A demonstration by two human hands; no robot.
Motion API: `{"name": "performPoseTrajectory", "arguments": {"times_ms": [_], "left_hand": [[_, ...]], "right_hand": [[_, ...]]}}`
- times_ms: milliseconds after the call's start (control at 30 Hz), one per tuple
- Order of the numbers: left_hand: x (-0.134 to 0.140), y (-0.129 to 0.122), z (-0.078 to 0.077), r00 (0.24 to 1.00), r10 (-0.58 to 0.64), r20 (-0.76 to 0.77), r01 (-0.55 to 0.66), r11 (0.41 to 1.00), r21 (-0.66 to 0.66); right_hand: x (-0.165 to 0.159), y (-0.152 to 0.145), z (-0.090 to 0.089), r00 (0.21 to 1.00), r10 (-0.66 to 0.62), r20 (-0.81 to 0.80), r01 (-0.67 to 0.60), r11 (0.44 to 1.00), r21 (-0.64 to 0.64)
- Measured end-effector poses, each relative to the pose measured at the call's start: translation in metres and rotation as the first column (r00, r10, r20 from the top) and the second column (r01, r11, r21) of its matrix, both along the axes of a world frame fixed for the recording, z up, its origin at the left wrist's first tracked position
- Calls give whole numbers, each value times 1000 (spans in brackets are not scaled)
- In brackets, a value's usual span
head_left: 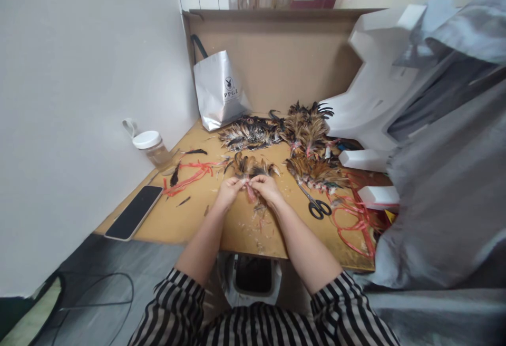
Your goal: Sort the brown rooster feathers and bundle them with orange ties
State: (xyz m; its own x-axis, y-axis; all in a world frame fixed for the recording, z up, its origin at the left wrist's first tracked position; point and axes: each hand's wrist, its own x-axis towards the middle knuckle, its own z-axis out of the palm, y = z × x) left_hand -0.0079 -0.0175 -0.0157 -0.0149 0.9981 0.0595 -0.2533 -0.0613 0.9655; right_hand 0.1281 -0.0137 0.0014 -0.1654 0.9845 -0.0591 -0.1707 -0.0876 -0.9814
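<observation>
My left hand (231,189) and my right hand (265,186) meet over the middle of the table, fingers pinched close together. Between them they grip the base of a small bunch of brown and black feathers (245,165), which fans out away from me. A pinkish-red strip (251,194) hangs from between the fingers towards me. Feather piles lie beyond: a dark one (251,132), a tall brown one (306,127) and a golden-brown one (320,172). To the right of my right hand rest black-handled scissors (318,208).
Red strips (190,177) lie at left beside a phone (136,211) and a white-lidded jar (152,148). More red ribbon (358,224) tangles at right, near white foam pieces (375,195). A silver bag (219,90) stands against the cardboard back wall (284,61). Grey cloth (446,193) hangs at right.
</observation>
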Motion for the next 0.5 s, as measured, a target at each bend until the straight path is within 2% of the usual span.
{"name": "performPoseTrajectory", "arguments": {"times_ms": [233,367,500], "left_hand": [[-6,5,-4,996,53,65,-51,998,-27],[-17,10,-4,971,219,97,-216,975,-44],[-33,14,0,888,452,84,-449,892,-57]], "right_hand": [[9,7,1,983,-6,-185,-12,995,-100],[19,9,8,920,-9,-393,-46,990,-130],[32,13,12,858,9,-513,-60,995,-84]]}}
